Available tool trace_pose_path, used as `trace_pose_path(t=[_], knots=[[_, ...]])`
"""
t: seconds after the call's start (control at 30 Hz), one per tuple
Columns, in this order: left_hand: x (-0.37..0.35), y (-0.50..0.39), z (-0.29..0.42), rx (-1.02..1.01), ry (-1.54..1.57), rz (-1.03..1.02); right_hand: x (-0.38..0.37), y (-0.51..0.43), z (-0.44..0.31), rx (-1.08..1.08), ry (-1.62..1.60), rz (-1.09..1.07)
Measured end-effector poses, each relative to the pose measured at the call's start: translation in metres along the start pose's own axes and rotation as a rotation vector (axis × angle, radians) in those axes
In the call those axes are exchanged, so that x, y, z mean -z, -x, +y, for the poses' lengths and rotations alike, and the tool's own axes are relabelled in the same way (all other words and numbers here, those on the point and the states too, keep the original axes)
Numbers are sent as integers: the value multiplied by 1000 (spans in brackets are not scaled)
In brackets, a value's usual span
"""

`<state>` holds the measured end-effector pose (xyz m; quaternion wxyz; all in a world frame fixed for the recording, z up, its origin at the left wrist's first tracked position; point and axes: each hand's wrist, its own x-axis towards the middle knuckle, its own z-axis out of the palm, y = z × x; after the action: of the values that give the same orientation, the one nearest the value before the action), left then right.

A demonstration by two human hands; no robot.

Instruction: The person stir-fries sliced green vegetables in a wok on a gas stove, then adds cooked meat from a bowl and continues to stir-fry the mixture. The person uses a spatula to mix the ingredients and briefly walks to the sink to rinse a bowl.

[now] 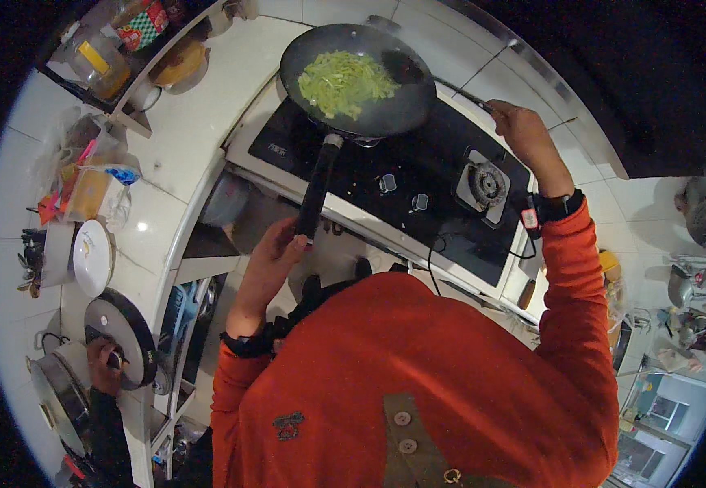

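Note:
A dark wok (411, 113) sits over the left burner of a black glass gas hob (359, 183), with chopped green vegetables (343, 84) in it. My left hand (273, 256) grips the lower end of the wok's long black handle (317, 189). Out to the right, above the hob's back edge, my right hand (526, 137) is closed on a thin utensil (481, 105), of which only a short dark length shows; its far end I cannot make out. The right burner (486, 185) stands bare below that hand.
At the lower left, another person's hand (106, 366) touches a round dark-rimmed appliance or pan (122, 335) on the counter. Near it are a white plate (92, 257), a large lidded pot (60, 396) and bagged food (87, 189). A knife handle (528, 294) lies right of the hob.

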<state>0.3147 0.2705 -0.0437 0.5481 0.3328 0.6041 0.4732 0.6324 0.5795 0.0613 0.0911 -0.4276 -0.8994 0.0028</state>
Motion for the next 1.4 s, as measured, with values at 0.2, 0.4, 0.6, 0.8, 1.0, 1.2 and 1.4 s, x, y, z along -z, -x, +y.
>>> trace_pose_path(t=[0.2, 0.4, 0.6, 0.8, 1.0, 1.2, 1.4], knots=[[2, -1, 3, -22, 25, -12, -44, -44, 0, -310, -366, -399], [5, 0, 6, -64, -17, -44, -61, -27, -51, -99, -585, -92], [5, -2, 6, -26, -6, -47, -40, -39, -40, -49, -192, 73], [7, -3, 5, -28, 46, -44, -82, -74, -69, -37, -142, -42], [10, -7, 0, -19, 53, -88, 7, -27, -91, 291, 7, 5], [11, -9, 2, -14, 19, -102, 70, 9, -103, 278, 60, -212], [10, -11, 5, -15, 24, -122, 3, 0, -111, 149, 175, -143]])
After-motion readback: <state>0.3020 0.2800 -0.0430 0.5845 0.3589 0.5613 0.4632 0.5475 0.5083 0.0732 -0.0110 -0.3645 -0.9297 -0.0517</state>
